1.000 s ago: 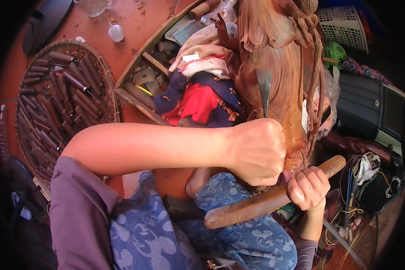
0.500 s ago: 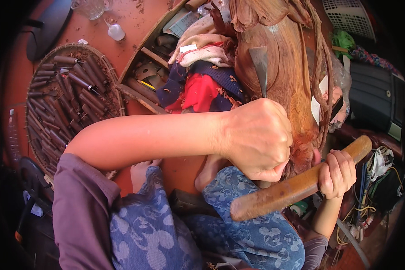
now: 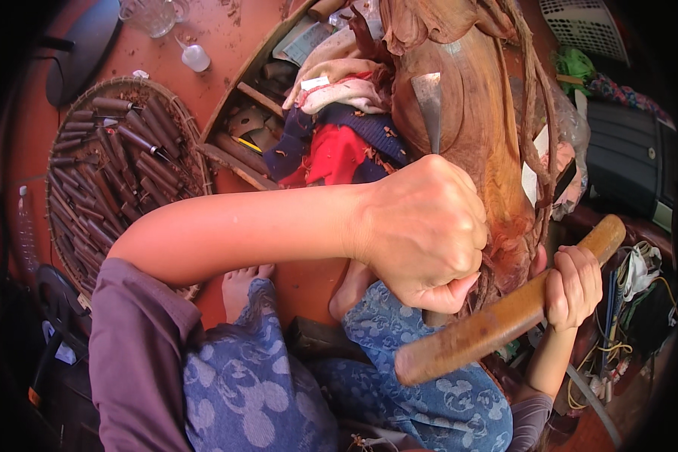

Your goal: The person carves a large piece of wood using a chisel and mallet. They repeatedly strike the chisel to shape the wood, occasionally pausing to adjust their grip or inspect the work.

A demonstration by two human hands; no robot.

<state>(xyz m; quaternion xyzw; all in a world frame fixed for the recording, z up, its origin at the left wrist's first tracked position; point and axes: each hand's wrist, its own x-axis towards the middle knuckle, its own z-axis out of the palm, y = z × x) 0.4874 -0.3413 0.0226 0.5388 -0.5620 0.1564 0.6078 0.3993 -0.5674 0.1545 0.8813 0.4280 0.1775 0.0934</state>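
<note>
My left hand (image 3: pixel 429 233) is wrapped in a fist round a wood chisel; its flared steel blade (image 3: pixel 429 105) points away from me over a carved wood piece (image 3: pixel 493 98). Most of the chisel's handle is hidden inside the fist, with a short end showing below. The frame does not make clear whether the blade's edge touches the wood. On the right, my right hand (image 3: pixel 574 286) grips a long wooden mallet (image 3: pixel 478 331), a plain club held slantwise. Its near end is over my right knee, below the left fist and apart from it.
A round woven basket (image 3: pixel 192 105) full of dark-handled chisels stands at left. Beyond my left arm, a wooden box (image 3: pixel 237 167) holds cloths (image 3: pixel 339 147) and wood pieces. A small white bottle (image 3: pixel 196 59) and glass mug (image 3: pixel 157 19) stand far left. Cables (image 3: pixel 614 350) lie at right.
The mallet and my right hand have shifted slightly to the right, its near end dropping toward me. My left fist and the chisel have moved a little, the blade tipping slightly left.
</note>
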